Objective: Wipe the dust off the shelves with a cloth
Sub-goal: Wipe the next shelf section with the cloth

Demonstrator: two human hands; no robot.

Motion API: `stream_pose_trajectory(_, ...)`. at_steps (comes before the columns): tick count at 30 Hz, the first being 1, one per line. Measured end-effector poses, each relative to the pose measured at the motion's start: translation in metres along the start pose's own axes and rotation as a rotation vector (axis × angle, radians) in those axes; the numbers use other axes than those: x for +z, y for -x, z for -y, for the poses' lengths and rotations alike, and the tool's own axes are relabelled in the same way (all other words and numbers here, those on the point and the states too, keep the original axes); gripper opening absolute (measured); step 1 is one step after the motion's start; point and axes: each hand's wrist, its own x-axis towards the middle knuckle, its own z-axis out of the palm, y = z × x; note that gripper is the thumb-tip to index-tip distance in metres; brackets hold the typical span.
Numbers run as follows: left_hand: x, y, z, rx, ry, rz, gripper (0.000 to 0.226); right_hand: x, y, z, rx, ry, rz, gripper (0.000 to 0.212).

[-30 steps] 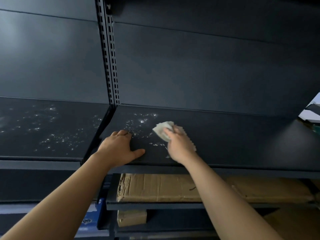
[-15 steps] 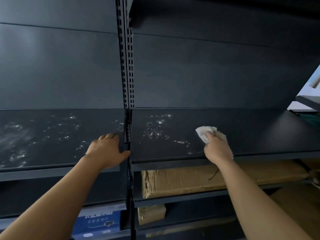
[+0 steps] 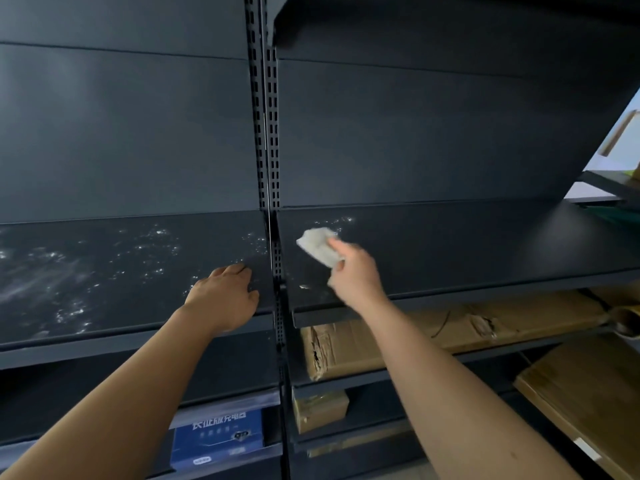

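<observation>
Head view: the right hand (image 3: 353, 271) is gripping the cloth (image 3: 318, 249), pressing it flat onto the dusty right shelf (image 3: 467, 251); the left hand (image 3: 223, 296), unclenched, is bracing palm-down on the left shelf (image 3: 104, 271), probably for balance.

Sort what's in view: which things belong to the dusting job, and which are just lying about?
Job:
cloth in the right hand
dusty right shelf
dusty left shelf, left hand resting on it

Lying about:
long cardboard box
small cardboard box
blue box

Two bare forearms, sleeveless to the frame edge, hands (image 3: 356, 271) unadorned
</observation>
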Motion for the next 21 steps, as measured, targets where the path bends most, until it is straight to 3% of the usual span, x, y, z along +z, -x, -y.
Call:
stream_pose_trajectory(3,0.000,-0.006,0.002,-0.013,-0.008,0.008,0.055,-0.029,-0.028,-0.039,0.087,0.253,-0.079,0.050)
stream_pose_trajectory(7,0.002,-0.017,0.003,-0.038,-0.008,0.001,0.057,-0.015,-0.038,-0.046,0.107,0.528,0.052,0.053)
stream_pose_trajectory(11,0.000,-0.027,0.003,-0.069,0.000,0.011,0.058,0.025,-0.027,-0.003,-0.121,0.370,0.193,0.061)
stream_pose_trajectory(14,-0.001,-0.035,0.003,-0.085,-0.001,-0.001,0.056,0.036,-0.021,0.008,-0.215,0.135,0.258,0.055)
stream_pose_trajectory(17,-0.002,-0.043,0.002,-0.105,0.001,-0.006,0.055,0.017,-0.053,-0.018,-0.156,0.131,0.072,0.054)
stream_pose_trajectory(21,-0.004,-0.052,-0.002,-0.138,0.022,-0.027,0.051,-0.034,-0.104,-0.085,0.117,0.471,-0.103,0.050)
